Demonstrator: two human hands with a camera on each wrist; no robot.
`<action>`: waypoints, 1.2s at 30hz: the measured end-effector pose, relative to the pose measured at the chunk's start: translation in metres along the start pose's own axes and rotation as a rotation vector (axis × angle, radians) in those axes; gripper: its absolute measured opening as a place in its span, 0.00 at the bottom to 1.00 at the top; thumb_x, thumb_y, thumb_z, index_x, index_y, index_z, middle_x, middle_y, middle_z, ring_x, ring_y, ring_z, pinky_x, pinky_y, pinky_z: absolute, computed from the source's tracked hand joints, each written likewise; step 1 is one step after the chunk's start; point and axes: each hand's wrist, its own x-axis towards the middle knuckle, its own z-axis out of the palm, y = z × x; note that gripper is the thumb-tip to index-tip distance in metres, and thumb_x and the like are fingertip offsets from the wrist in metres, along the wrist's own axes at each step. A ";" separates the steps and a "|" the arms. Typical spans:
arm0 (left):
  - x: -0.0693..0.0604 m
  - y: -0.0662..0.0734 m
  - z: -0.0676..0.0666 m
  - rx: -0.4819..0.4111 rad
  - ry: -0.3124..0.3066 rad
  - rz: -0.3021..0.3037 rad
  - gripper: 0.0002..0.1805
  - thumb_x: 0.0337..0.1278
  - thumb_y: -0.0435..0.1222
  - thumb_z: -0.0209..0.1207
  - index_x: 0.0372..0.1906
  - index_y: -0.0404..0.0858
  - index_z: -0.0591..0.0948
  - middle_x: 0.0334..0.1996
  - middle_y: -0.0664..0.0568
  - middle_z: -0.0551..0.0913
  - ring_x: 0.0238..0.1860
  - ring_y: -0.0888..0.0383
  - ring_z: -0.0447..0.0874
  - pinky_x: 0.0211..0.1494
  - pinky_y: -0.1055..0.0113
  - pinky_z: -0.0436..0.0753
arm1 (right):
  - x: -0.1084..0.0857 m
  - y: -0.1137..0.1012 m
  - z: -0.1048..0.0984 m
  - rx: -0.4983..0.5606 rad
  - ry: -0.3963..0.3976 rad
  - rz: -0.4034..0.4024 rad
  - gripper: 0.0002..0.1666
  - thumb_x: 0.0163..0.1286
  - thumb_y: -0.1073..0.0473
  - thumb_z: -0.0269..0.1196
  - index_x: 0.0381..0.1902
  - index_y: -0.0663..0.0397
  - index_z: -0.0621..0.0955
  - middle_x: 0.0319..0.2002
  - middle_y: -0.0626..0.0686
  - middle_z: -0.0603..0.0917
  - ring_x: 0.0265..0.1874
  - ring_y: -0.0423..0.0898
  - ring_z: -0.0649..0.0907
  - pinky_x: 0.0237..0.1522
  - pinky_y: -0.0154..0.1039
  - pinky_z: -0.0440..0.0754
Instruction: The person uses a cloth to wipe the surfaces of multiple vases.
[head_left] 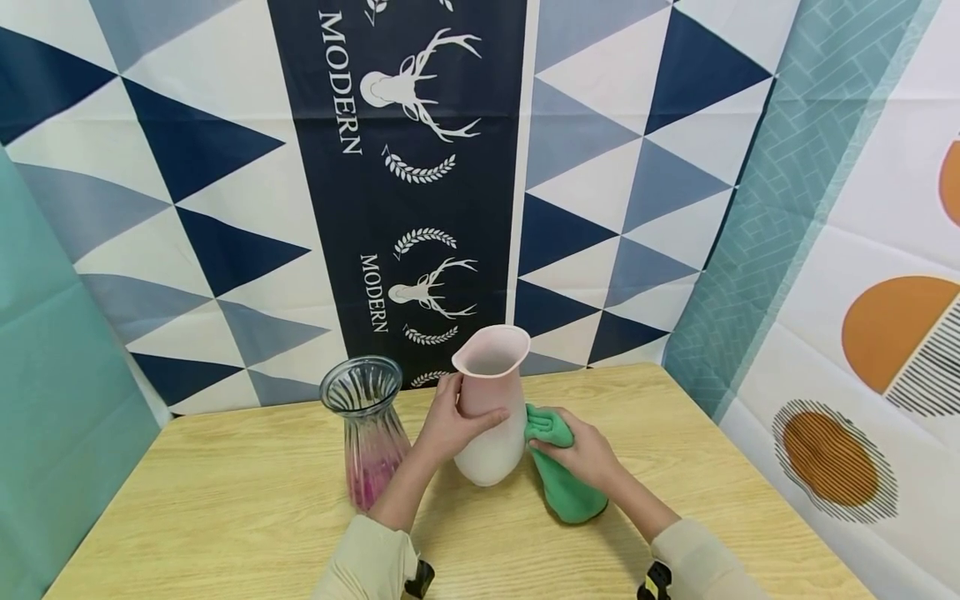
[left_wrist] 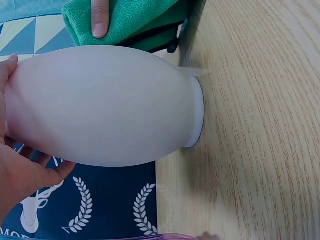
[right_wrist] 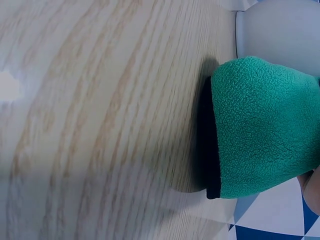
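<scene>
A vase [head_left: 487, 450], pink at its flared mouth and fading to white below, is at the middle of the table, its foot at the wood. My left hand [head_left: 459, 423] grips the vase's upper body from the left, thumb across the front. On the other side, my right hand [head_left: 587, 454] holds a folded green cloth [head_left: 570, 492] close against the vase's right side; the cloth's lower part hangs down toward the table. One finger [left_wrist: 100, 22] of the right hand lies over the cloth in the left wrist view. In the right wrist view the cloth [right_wrist: 265, 130] hides most of that hand.
A ribbed clear glass vase [head_left: 363, 425] with a bluish rim and pink lower part stands left of the left forearm. The wooden table [head_left: 247, 492] meets a patterned cloth backdrop [head_left: 585, 167] behind, with hung sheets at both sides.
</scene>
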 end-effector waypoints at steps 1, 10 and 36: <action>0.000 0.000 0.000 0.002 0.001 0.001 0.46 0.40 0.48 0.72 0.66 0.43 0.63 0.55 0.47 0.65 0.60 0.48 0.69 0.62 0.49 0.72 | 0.000 0.000 -0.001 0.008 0.000 -0.001 0.31 0.57 0.45 0.68 0.57 0.42 0.75 0.49 0.52 0.83 0.48 0.52 0.82 0.46 0.50 0.80; 0.001 0.001 0.000 -0.008 0.016 0.052 0.47 0.40 0.46 0.72 0.66 0.42 0.61 0.56 0.46 0.68 0.58 0.50 0.69 0.61 0.49 0.73 | 0.007 -0.013 -0.014 0.125 0.052 -0.009 0.32 0.59 0.45 0.66 0.60 0.43 0.72 0.55 0.53 0.80 0.53 0.53 0.79 0.49 0.51 0.79; 0.000 -0.001 -0.004 -0.087 -0.045 0.045 0.41 0.45 0.39 0.69 0.65 0.39 0.63 0.59 0.43 0.72 0.58 0.47 0.73 0.59 0.50 0.75 | 0.032 -0.044 -0.040 0.205 0.175 -0.105 0.32 0.59 0.53 0.67 0.61 0.46 0.71 0.57 0.54 0.78 0.56 0.51 0.77 0.54 0.51 0.78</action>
